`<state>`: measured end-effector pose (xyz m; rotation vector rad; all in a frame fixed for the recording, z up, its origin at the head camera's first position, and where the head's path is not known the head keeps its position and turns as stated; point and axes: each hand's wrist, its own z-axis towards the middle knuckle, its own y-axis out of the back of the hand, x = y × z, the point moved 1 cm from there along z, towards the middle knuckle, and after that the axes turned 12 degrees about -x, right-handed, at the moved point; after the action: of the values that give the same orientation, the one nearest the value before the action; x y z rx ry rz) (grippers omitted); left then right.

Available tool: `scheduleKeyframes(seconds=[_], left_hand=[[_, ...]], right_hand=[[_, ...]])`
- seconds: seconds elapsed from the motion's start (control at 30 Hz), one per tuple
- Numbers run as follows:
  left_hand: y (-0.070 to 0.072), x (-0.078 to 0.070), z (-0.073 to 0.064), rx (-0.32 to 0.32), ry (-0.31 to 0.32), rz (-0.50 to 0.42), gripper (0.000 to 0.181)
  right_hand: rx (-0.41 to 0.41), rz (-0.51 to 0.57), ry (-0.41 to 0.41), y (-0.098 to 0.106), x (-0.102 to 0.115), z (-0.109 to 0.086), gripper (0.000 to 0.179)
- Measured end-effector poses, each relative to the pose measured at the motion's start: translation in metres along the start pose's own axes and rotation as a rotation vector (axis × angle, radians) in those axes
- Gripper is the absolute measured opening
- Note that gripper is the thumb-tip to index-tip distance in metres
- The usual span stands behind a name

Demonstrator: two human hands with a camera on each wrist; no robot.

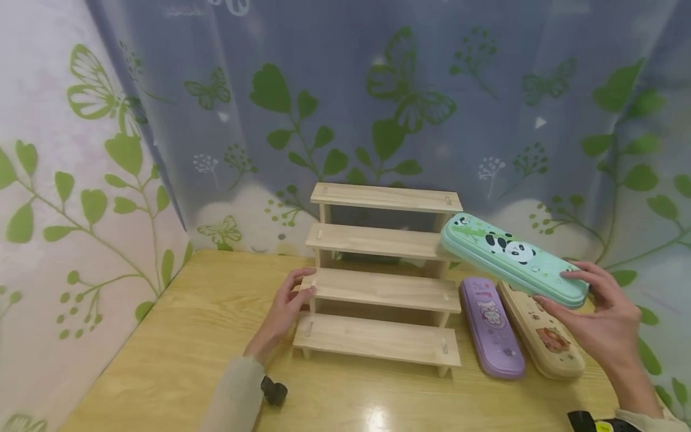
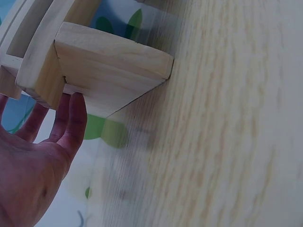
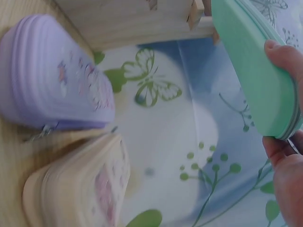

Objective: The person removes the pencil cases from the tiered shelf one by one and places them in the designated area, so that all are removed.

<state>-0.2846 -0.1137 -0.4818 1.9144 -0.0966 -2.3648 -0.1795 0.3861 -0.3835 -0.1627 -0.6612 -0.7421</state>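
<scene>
A mint-green pencil case (image 1: 513, 259) with a panda design is held up at the right by my right hand (image 1: 607, 315). The thumb and fingers pinch its near end, and its far end overlaps the right side of a stepped wooden display stand (image 1: 380, 285). My left hand (image 1: 283, 306) grips the left end of the stand's second step from the bottom. In the left wrist view, its fingertips (image 2: 75, 106) reach up against the stand's wooden end. The right wrist view shows the case's plain green underside (image 3: 258, 71), with thumb and fingers on opposite faces.
A purple pencil case (image 1: 491, 330) and a beige pencil case (image 1: 542, 336) lie side by side on the wooden table (image 1: 227, 288), right of the stand. Behind it hangs a blue curtain (image 1: 335, 48) printed with butterflies and leaves; patterned cloth also covers both sides.
</scene>
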Motion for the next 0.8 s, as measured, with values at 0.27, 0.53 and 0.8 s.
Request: scheduleKeyframes(seconds=[0.27, 0.53, 0.8], left_hand=[[0.001, -0.001, 0.001, 0.014, -0.010, -0.015, 0.039], [0.000, -0.001, -0.001, -0.004, 0.002, -0.019, 0.038], [0.001, -0.001, 0.001, 0.009, 0.013, -0.012, 0.039]], right_hand=[[-0.095, -0.212, -0.053, 0.025, -0.013, -0.014, 0.064], [-0.212, -0.353, -0.101, 0.045, -0.020, -0.027, 0.060], [-0.288, -0.452, -0.174, 0.063, -0.030, -0.039, 0.056]])
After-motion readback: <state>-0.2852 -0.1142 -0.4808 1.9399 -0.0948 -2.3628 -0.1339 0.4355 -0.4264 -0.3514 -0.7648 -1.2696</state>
